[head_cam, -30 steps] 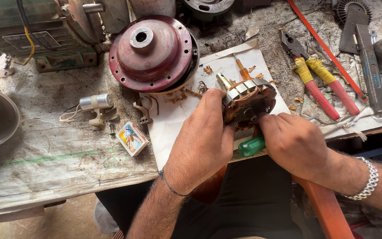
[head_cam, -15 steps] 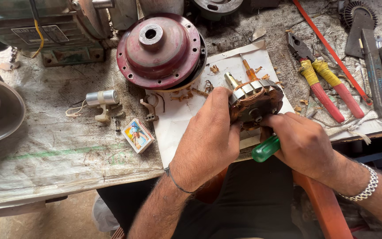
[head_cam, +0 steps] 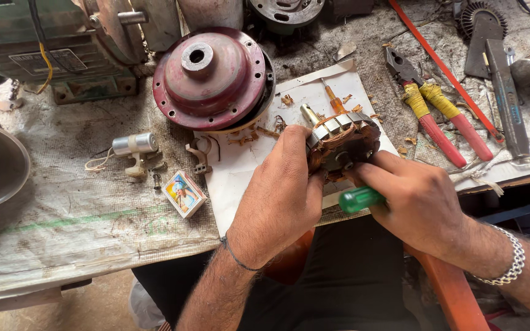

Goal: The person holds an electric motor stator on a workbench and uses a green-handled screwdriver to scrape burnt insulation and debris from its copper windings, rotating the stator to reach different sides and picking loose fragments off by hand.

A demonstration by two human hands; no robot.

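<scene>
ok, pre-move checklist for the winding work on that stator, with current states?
1. Left hand grips the stator: ok.
2. Right hand holds the green-handled screwdriver: ok.
3. Screwdriver tip position in the windings: cannot tell, hidden by the hands.
4. Stator held over the white paper: ok.
5. Pliers lie apart on the bench, free to grab: ok.
6. Copper scraps litter the paper: not ok.

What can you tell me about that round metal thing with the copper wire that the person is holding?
The wound motor core is a round stack of grey metal segments with reddish copper wire wrapped inside and a short metal shaft poking out at its upper left. It looks worn and dusty. The left hand grips its left side above white paper, while the right hand touches its lower right, holding a green-handled screwdriver.
</scene>
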